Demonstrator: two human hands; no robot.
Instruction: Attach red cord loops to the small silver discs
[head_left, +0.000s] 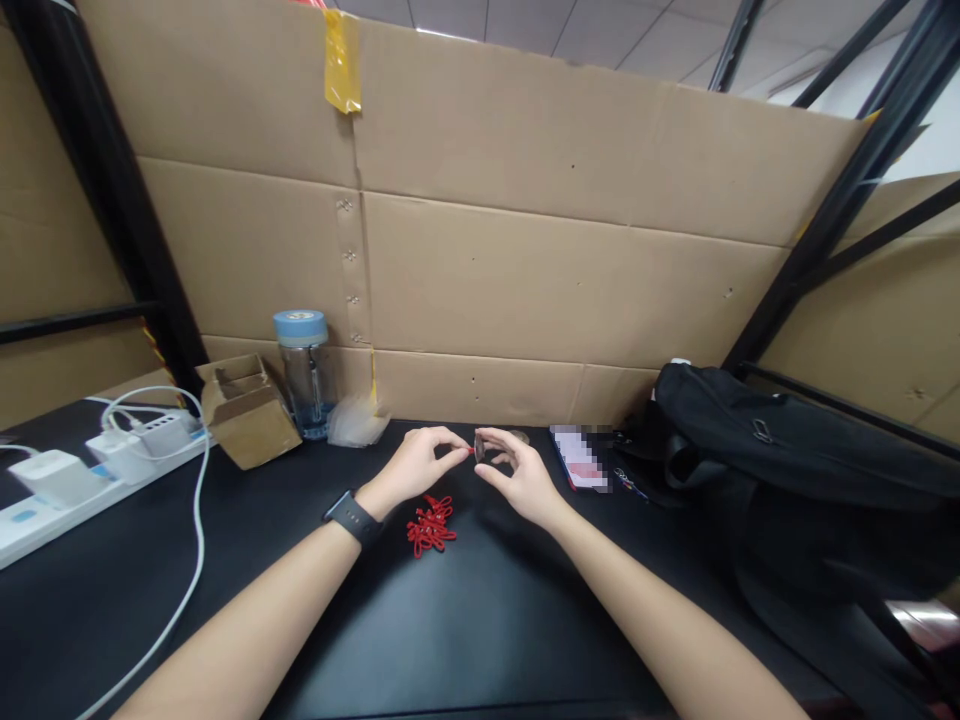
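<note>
A smooth black tabletop (450, 650) bears looped red cords (431, 527).

Cord loops (431, 526): textile look, matt. Tabletop (420, 640): smooth, soft sheen. Back panel (480, 290): cardboard, matt, creased. Tape strip (343, 60): plastic film, glossy, wrinkled. Bottle (301, 385): transparent, glass or plastic unclear; lid (300, 327), smooth plastic. Power strip (30, 522): smooth plastic. Backpack (720, 420): cloth, dull.

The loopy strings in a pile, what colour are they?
The strings are red; the head view shows them best.
</note>
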